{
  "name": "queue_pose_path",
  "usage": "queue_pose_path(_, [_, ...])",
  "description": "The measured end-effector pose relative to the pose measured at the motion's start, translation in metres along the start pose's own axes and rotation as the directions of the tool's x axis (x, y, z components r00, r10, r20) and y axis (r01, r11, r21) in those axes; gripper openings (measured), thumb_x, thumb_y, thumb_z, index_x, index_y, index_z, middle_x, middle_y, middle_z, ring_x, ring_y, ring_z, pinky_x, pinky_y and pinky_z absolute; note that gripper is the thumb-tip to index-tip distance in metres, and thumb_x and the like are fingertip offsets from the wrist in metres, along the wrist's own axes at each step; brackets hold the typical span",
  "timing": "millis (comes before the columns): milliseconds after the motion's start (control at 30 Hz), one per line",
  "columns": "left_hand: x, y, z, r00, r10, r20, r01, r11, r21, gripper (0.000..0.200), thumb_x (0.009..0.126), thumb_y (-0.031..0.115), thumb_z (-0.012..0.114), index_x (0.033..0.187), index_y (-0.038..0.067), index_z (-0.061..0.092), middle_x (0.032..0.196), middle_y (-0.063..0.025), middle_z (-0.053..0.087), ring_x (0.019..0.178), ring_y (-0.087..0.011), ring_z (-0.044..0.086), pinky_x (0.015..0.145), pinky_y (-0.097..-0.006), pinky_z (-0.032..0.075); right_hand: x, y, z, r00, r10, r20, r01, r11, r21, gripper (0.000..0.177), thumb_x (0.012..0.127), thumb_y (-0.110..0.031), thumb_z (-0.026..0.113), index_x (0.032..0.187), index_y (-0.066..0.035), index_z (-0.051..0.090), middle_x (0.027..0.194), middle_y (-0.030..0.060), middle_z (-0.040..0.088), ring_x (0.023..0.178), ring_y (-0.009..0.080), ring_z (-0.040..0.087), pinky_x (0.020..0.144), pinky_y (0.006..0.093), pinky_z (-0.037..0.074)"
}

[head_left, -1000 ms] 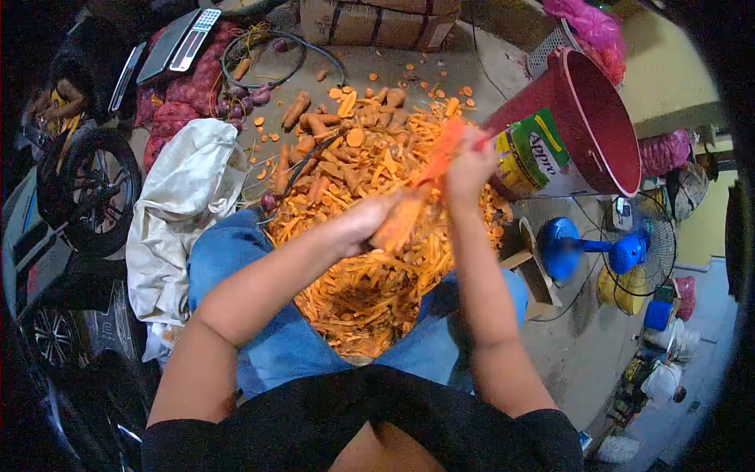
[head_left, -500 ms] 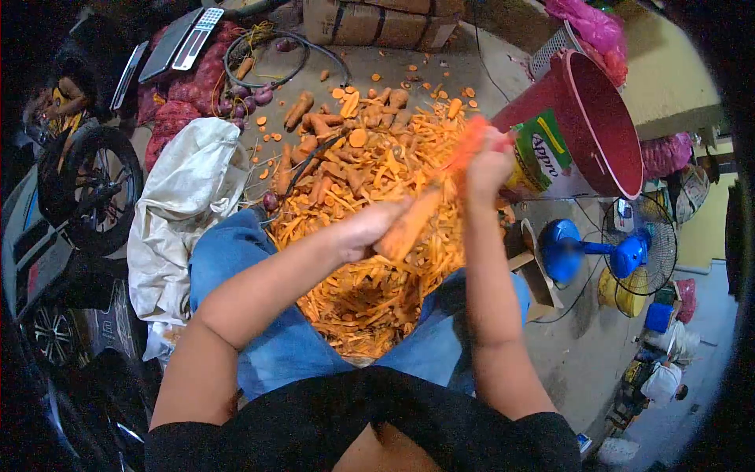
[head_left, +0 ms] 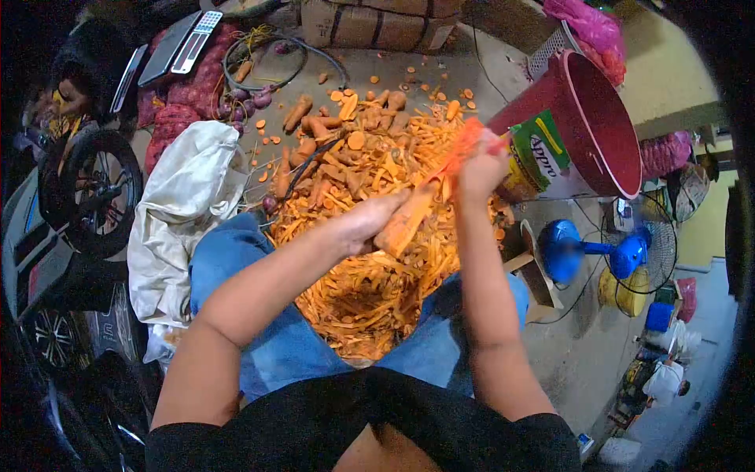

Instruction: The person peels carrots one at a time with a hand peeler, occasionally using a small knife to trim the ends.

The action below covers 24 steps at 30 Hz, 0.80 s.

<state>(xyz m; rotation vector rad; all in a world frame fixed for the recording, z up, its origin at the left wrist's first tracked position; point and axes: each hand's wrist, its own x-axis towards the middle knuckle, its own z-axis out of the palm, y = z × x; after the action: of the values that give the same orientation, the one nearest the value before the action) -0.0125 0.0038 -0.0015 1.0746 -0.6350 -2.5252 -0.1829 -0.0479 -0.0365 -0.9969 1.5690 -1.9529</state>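
Observation:
My left hand [head_left: 370, 220] is closed around a thick, peeled-looking carrot [head_left: 405, 226], which points up and to the right. My right hand [head_left: 481, 175] is closed on an orange-red tool [head_left: 462, 145], whose near end reaches the carrot's far tip. Blur and the fingers hide the tool's exact kind. Beneath both hands spreads a large heap of carrot peelings [head_left: 370, 283], reaching between the knees. Whole carrots [head_left: 314, 169] and cut carrot ends lie on the heap's far left side.
A tilted red bucket [head_left: 582, 126] with a labelled bag [head_left: 539, 157] before it stands at right, near a blue fan [head_left: 562, 252]. At left are a white sack [head_left: 189, 204], red net bags of onions [head_left: 193, 90], a scale [head_left: 181, 47] and a motorbike wheel [head_left: 102, 193].
My right hand has shifted slightly down and left with the orange-red tool. My left hand holds the carrot in almost the same place.

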Motion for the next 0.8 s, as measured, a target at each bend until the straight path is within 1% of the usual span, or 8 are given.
queue_pose_path(133, [0.011, -0.001, -0.010, 1.000, 0.001, 0.017, 0.000, 0.998, -0.067, 0.032, 0.084, 0.029, 0.031, 0.100, 0.006, 0.046, 0.089, -0.0048, 0.054, 0.075, -0.0129, 0.053, 0.064, -0.0273, 0.044, 0.005, -0.034, -0.008, 0.972, 0.071, -0.225, -0.136, 0.947, -0.290, 0.014, 0.079, -0.011, 0.040, 0.072, -0.002, 0.047, 0.065, 0.0036, 0.049, 0.060, 0.0129, 0.044, 0.057, 0.0257, 0.037])
queue_pose_path(200, [0.018, 0.001, -0.017, 0.998, 0.065, -0.007, -0.065, 0.988, -0.139, 0.031, 0.085, 0.029, 0.028, 0.096, 0.006, 0.045, 0.078, -0.0035, 0.053, 0.066, -0.0109, 0.052, 0.057, -0.0253, 0.046, -0.025, -0.045, 0.014, 0.980, -0.194, 0.048, 0.198, 0.976, -0.095, 0.014, 0.080, -0.012, 0.042, 0.071, -0.002, 0.047, 0.062, 0.0031, 0.049, 0.056, 0.0125, 0.042, 0.053, 0.0267, 0.035])
queue_pose_path(267, [0.018, 0.001, -0.012, 0.995, 0.083, -0.045, -0.089, 0.987, -0.131, 0.030, 0.085, 0.028, 0.027, 0.096, 0.006, 0.044, 0.077, -0.0030, 0.052, 0.064, -0.0108, 0.051, 0.057, -0.0246, 0.045, -0.063, -0.056, 0.027, 0.950, -0.178, 0.256, 0.224, 0.960, -0.166, 0.016, 0.079, -0.014, 0.043, 0.070, -0.002, 0.047, 0.056, 0.0042, 0.047, 0.050, 0.0125, 0.041, 0.048, 0.0276, 0.034])
queue_pose_path(367, [0.019, -0.003, -0.012, 0.992, 0.094, -0.081, -0.102, 0.990, -0.100, 0.030, 0.085, 0.026, 0.024, 0.098, 0.007, 0.043, 0.076, -0.0022, 0.052, 0.061, -0.0105, 0.050, 0.055, -0.0228, 0.044, -0.071, -0.061, 0.032, 0.957, -0.120, 0.264, 0.216, 0.902, -0.374, 0.017, 0.079, -0.016, 0.045, 0.070, -0.001, 0.047, 0.052, 0.0052, 0.045, 0.047, 0.0121, 0.039, 0.045, 0.0274, 0.033])
queue_pose_path(467, [0.022, 0.004, -0.012, 0.986, 0.165, 0.018, -0.165, 0.986, 0.010, 0.034, 0.085, 0.029, 0.023, 0.104, 0.007, 0.041, 0.087, -0.0058, 0.054, 0.070, -0.0144, 0.055, 0.059, -0.0296, 0.048, -0.056, -0.055, 0.029, 0.977, -0.055, 0.204, 0.111, 0.955, -0.274, 0.018, 0.079, -0.017, 0.045, 0.070, -0.001, 0.046, 0.051, 0.0065, 0.043, 0.046, 0.0125, 0.038, 0.044, 0.0280, 0.032])
queue_pose_path(667, [0.024, 0.009, -0.016, 0.990, 0.138, 0.012, -0.139, 0.986, 0.096, 0.036, 0.085, 0.029, 0.023, 0.106, 0.006, 0.040, 0.095, -0.0069, 0.051, 0.078, -0.0137, 0.053, 0.061, -0.0258, 0.046, -0.043, -0.032, 0.027, 0.984, 0.021, 0.179, 0.029, 0.961, -0.274, 0.019, 0.079, -0.017, 0.045, 0.069, -0.001, 0.048, 0.055, 0.0058, 0.048, 0.048, 0.0114, 0.040, 0.046, 0.0269, 0.034])
queue_pose_path(733, [0.016, -0.001, -0.006, 0.985, 0.173, 0.006, -0.170, 0.965, 0.199, 0.038, 0.085, 0.030, 0.022, 0.106, 0.004, 0.041, 0.092, -0.0067, 0.052, 0.077, -0.0127, 0.052, 0.063, -0.0254, 0.044, -0.021, -0.014, 0.019, 0.974, -0.224, 0.029, 0.223, 0.935, -0.277, 0.020, 0.078, -0.017, 0.046, 0.068, 0.001, 0.048, 0.057, 0.0051, 0.050, 0.049, 0.0117, 0.041, 0.046, 0.0274, 0.034])
queue_pose_path(800, [0.003, -0.011, 0.000, 0.993, 0.109, 0.047, -0.119, 0.938, 0.326, 0.040, 0.085, 0.030, 0.023, 0.109, 0.002, 0.039, 0.096, -0.0069, 0.050, 0.082, -0.0122, 0.050, 0.071, -0.0256, 0.041, 0.018, -0.007, -0.009, 0.959, 0.173, -0.226, -0.215, 0.960, -0.178, 0.025, 0.079, -0.019, 0.045, 0.065, 0.002, 0.048, 0.053, 0.0016, 0.045, 0.048, 0.0101, 0.040, 0.045, 0.0264, 0.034])
